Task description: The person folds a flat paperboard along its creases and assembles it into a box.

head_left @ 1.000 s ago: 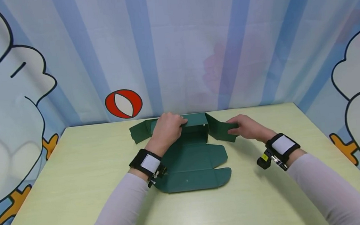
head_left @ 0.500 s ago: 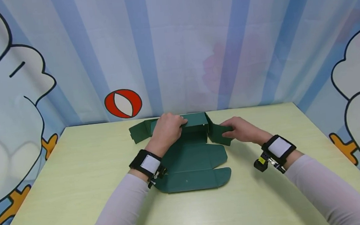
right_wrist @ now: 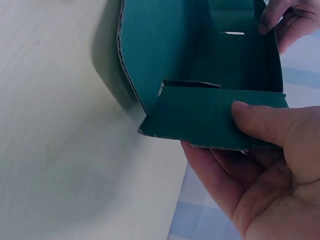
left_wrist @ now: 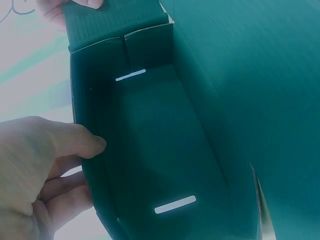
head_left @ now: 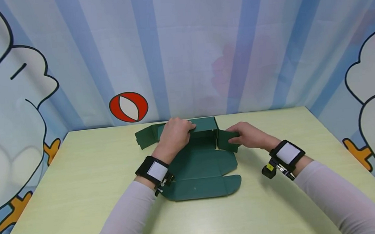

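A dark green cardboard box [head_left: 194, 163], partly folded, lies at the back of the table with its lid panel spread toward me. My left hand [head_left: 175, 135] grips the raised far wall, thumb on the inside and fingers outside, as the left wrist view shows. My right hand [head_left: 249, 136] pinches the right side flap [right_wrist: 200, 115] between thumb and fingers; this flap stands out from the box's end. On the other end, the left side flap [head_left: 145, 137] sticks outward, untouched. Two narrow slots [left_wrist: 175, 204] show in the box's inner face.
The pale wooden table [head_left: 82, 197] ends at a curtain [head_left: 186, 51] with blue stripes and cartoon figures just behind the box. The lid's rounded front flap [head_left: 199, 188] lies toward me. Each wrist wears a strapped camera [head_left: 269, 169].
My right hand has moved left and slightly inward, swinging the right side flap closer to the box's end. My left hand and the lid panel have stayed in place.
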`<state>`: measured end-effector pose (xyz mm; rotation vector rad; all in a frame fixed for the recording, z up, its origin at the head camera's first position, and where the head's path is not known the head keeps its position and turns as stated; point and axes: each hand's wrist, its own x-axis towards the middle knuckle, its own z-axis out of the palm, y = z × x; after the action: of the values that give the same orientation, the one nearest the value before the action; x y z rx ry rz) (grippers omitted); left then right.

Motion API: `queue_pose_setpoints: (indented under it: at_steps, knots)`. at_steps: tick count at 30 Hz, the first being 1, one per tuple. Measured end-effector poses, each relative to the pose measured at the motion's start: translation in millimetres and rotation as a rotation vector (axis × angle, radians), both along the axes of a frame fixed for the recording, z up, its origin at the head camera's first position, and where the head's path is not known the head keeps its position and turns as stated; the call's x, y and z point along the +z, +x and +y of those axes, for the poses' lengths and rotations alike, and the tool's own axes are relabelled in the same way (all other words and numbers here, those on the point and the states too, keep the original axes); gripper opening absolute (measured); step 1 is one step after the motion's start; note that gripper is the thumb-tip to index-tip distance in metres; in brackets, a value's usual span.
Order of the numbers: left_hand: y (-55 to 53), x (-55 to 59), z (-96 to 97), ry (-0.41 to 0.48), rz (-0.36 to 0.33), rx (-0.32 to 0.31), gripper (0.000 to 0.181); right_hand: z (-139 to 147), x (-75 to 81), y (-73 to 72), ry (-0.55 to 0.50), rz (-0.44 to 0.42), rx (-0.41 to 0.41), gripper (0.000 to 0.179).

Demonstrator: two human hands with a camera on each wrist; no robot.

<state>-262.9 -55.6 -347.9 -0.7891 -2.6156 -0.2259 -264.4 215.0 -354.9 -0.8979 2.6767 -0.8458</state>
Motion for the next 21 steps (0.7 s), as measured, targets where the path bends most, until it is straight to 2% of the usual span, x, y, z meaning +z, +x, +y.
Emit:
queue_pose_setpoints:
  at_steps: [8, 17, 21]
  knots:
    - [-0.9, 0.9, 0.9, 0.009, -0.001, 0.002, 0.023, -0.1, 5.0, -3.4, 0.010, -0.038, 0.018, 0.022]
    - [-0.1, 0.4, 1.5, 0.012, 0.014, 0.000, 0.022, -4.2, 7.1, -7.0, 0.082, 0.043, 0.079, 0.017]
    - [-0.4, 0.2, 2.1, 0.013, 0.026, 0.002, 0.023, -6.5, 10.4, -9.1, 0.129, 0.057, 0.089, 0.021]
